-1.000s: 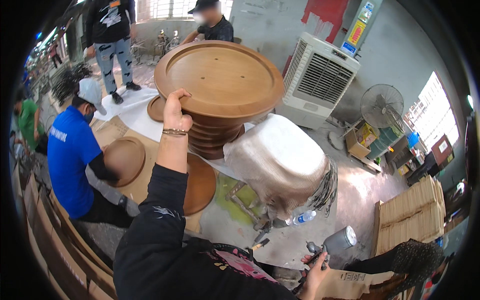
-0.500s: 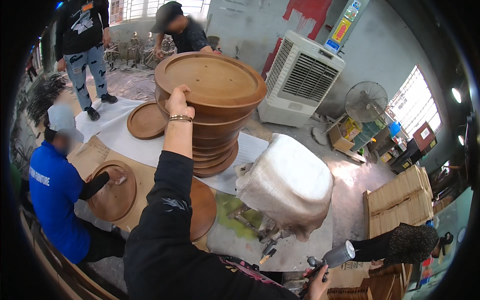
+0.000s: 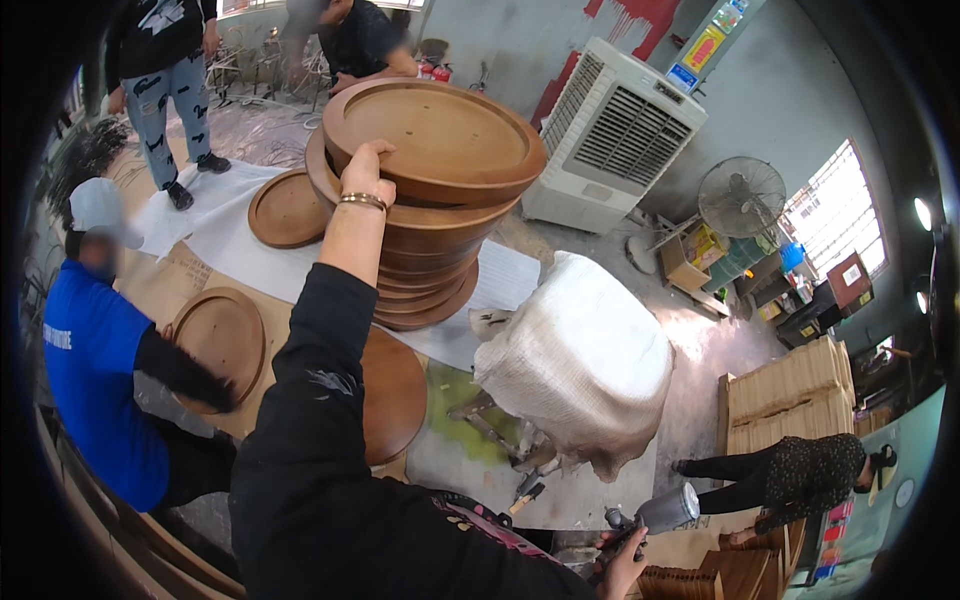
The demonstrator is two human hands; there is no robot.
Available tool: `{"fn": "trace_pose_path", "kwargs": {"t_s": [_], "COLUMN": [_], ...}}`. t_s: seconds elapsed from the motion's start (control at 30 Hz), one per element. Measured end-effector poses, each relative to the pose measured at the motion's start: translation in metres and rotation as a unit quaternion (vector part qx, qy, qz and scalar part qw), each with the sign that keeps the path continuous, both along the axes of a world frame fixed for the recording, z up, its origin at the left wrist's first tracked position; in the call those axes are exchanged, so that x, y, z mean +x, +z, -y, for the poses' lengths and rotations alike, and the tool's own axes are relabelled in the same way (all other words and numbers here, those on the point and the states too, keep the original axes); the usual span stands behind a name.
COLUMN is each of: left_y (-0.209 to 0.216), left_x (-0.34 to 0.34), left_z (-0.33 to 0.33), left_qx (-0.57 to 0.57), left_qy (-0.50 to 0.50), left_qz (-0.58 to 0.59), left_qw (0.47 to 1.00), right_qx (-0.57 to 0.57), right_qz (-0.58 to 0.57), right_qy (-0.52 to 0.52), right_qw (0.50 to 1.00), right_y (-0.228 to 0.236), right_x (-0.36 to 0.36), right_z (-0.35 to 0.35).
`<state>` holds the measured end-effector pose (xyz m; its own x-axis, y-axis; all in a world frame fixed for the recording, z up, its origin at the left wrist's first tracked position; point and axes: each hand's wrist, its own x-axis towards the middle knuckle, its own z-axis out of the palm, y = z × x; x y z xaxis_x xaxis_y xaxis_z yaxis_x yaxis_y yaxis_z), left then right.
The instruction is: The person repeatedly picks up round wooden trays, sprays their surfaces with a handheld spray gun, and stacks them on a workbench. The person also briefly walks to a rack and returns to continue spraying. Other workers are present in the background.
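My left hand [image 3: 368,172] is closed on the near left rim of a round brown wooden tray [image 3: 435,125] with a raised edge and small holes in its base. This tray sits off-centre to the right on a tall stack of similar wooden trays [image 3: 430,237], its near edge slightly apart from the one below. Low at the right, my right hand [image 3: 626,565] grips a spray gun [image 3: 668,510] with a grey metal cup. Part of the gun's handle is hidden by my fingers. Between the hands stands a cloth-covered stand [image 3: 590,350], touched by neither.
A co-worker in blue [image 3: 100,370] reaches to a round tray [image 3: 222,345] on the left. Another tray [image 3: 288,208] lies on white sheeting. Two people stand at the back; another bends by stacked wooden pieces [image 3: 785,400]. An air cooler [image 3: 615,135] and fan [image 3: 740,198] stand beyond.
The top tray has slid right on the stack, uncovering the left rim below it, with my left hand still on it. The blue-shirted co-worker's hand has moved to their tray's near edge.
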<state>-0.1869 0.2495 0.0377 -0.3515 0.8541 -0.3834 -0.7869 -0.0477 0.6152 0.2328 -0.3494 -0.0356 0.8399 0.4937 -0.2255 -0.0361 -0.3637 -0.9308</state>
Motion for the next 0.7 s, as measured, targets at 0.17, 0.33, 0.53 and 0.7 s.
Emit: {"fn": "trace_pose_path", "kwargs": {"t_s": [0.17, 0.33, 0.53, 0.7], "left_y": [0.013, 0.045, 0.067, 0.075], "left_x": [-0.005, -0.013, -0.003, -0.001], "left_z": [0.017, 0.040, 0.047, 0.039], "left_qx": [0.005, -0.038, -0.083, -0.111], "left_qy": [-0.029, -0.064, -0.042, -0.030], "left_qz": [0.014, 0.062, 0.027, -0.005], "left_qw": [0.999, 0.995, 0.995, 0.993], "right_qx": [-0.060, -0.054, -0.066, -0.046], "right_qz": [-0.046, -0.041, -0.060, -0.070], "right_qy": [-0.019, -0.009, -0.017, -0.031], "right_qw": [0.997, 0.998, 0.996, 0.996], "right_y": [-0.010, -0.012, -0.009, -0.013], "right_x": [0.018, 0.023, 0.029, 0.032], "right_z": [-0.002, -0.003, -0.001, -0.001]}}
